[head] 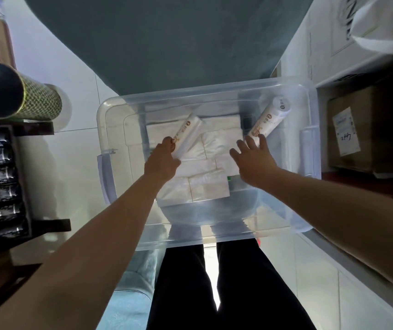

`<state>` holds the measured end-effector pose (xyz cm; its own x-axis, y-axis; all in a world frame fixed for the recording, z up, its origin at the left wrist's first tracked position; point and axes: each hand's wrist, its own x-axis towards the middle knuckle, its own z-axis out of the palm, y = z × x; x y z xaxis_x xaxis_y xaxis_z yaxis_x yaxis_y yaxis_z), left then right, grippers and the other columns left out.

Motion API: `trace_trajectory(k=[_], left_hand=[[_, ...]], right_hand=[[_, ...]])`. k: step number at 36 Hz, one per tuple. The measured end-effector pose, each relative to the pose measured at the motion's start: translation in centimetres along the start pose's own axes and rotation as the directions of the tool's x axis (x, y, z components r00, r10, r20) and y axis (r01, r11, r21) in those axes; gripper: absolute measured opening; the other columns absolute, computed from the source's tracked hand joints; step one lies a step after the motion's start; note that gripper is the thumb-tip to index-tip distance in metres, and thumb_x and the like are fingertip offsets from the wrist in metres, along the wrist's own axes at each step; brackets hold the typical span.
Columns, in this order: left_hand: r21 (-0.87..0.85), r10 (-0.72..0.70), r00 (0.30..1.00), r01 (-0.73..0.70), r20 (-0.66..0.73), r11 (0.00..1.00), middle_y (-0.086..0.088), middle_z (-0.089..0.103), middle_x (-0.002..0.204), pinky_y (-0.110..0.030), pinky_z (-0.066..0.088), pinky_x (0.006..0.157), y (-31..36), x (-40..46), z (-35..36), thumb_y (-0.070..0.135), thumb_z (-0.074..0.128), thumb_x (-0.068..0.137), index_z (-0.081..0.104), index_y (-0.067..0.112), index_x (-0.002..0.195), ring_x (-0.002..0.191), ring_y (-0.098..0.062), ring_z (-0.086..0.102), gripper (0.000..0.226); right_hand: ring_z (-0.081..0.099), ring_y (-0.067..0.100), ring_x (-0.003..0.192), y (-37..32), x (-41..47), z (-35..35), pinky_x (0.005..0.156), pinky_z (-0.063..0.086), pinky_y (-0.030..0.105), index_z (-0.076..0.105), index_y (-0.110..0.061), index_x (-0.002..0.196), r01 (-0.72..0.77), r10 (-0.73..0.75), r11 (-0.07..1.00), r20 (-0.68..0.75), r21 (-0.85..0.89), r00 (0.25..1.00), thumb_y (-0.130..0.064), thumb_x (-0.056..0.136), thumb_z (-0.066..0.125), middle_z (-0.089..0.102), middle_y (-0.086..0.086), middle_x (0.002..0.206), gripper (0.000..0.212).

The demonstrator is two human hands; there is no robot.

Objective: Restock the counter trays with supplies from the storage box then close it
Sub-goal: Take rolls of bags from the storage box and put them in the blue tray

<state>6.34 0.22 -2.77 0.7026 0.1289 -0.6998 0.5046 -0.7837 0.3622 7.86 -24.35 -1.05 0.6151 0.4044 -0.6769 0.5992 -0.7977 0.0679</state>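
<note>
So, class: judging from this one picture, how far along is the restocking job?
Done: the storage box is open, no lid on it. In hand: the left hand grips one white roll; the right hand touches another roll. Left: carrying supplies to trays, closing the box. White packs remain inside.

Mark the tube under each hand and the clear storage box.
left tube [187,133], head view, middle of its white body
right tube [270,117], head view, middle of its printed body
storage box [214,236], head view, near rim
</note>
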Motion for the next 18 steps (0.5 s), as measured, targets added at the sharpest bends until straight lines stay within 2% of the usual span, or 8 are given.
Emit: trace_trajectory(k=[4,8,10,13,15,18], left_hand=[[-0.271,-0.018,0.999,0.008,-0.035,0.963,0.001,0.053,0.118,-0.03,0.042,0.075,-0.4,-4.1,-0.3,0.021,0.073,0.084,0.043,0.017,0.135,0.099,-0.021,0.054,0.06],[-0.492,-0.081,0.995,0.039,-0.066,0.87,0.007,0.052,0.118,-0.017,0.042,0.069,-0.8,-8.2,-0.3,0.022,0.076,0.083,0.042,0.022,0.139,0.1,-0.017,0.054,0.065],[-0.618,-0.132,0.991,0.082,-0.036,0.782,0.006,0.056,0.118,-0.02,0.047,0.073,-0.5,-9.9,-0.1,0.02,0.078,0.082,0.044,0.026,0.135,0.101,-0.018,0.059,0.063],[-0.814,-0.229,0.973,0.153,0.025,0.56,0.008,0.064,0.118,-0.025,0.053,0.077,0.3,-11.5,0.0,0.015,0.08,0.08,0.048,0.032,0.127,0.1,-0.01,0.066,0.059],[-0.879,-0.27,0.962,0.156,0.032,0.45,0.009,0.065,0.118,-0.033,0.056,0.081,0.7,-12.0,-0.1,0.015,0.079,0.08,0.05,0.031,0.128,0.098,-0.007,0.068,0.059],[-0.928,-0.314,0.949,0.151,0.038,0.342,0.002,0.065,0.125,-0.043,0.057,0.09,0.9,-12.4,-0.3,0.013,0.078,0.081,0.049,0.026,0.134,0.105,-0.014,0.068,0.063]], right_hand=[[0.029,0.042,0.14,1.1,1.6,-2.5,0.114,0.013,0.067,0.047,-0.015,0.137,-0.008,0.016,0.962,0.027,-0.274,0.999,-0.028,0.083,0.07,0.043,0.017,0.145,0.06],[0.033,0.044,0.137,1.9,3.2,-4.1,0.113,0.014,0.069,0.056,-0.015,0.13,-0.024,0.082,0.9,0.114,-0.435,0.99,-0.027,0.082,0.069,0.051,0.015,0.139,0.051],[0.037,0.043,0.135,2.2,3.7,-4.7,0.112,0.017,0.068,0.056,-0.014,0.13,-0.04,0.133,0.884,0.17,-0.465,0.977,-0.028,0.083,0.068,0.052,0.015,0.138,0.051],[0.045,0.039,0.123,2.3,4.0,-4.9,0.108,0.025,0.062,0.059,-0.016,0.126,-0.015,0.158,0.834,0.212,-0.552,0.965,-0.031,0.082,0.066,0.055,0.014,0.129,0.047],[0.048,0.038,0.12,2.4,4.0,-5.0,0.106,0.03,0.059,0.059,-0.016,0.124,0.028,0.148,0.779,0.227,-0.626,0.963,-0.032,0.083,0.067,0.057,0.014,0.124,0.044],[0.054,0.037,0.113,2.7,4.1,-4.8,0.104,0.039,0.053,0.056,-0.012,0.117,0.141,0.103,0.658,0.274,-0.74,0.956,-0.028,0.086,0.065,0.057,0.016,0.11,0.036]])
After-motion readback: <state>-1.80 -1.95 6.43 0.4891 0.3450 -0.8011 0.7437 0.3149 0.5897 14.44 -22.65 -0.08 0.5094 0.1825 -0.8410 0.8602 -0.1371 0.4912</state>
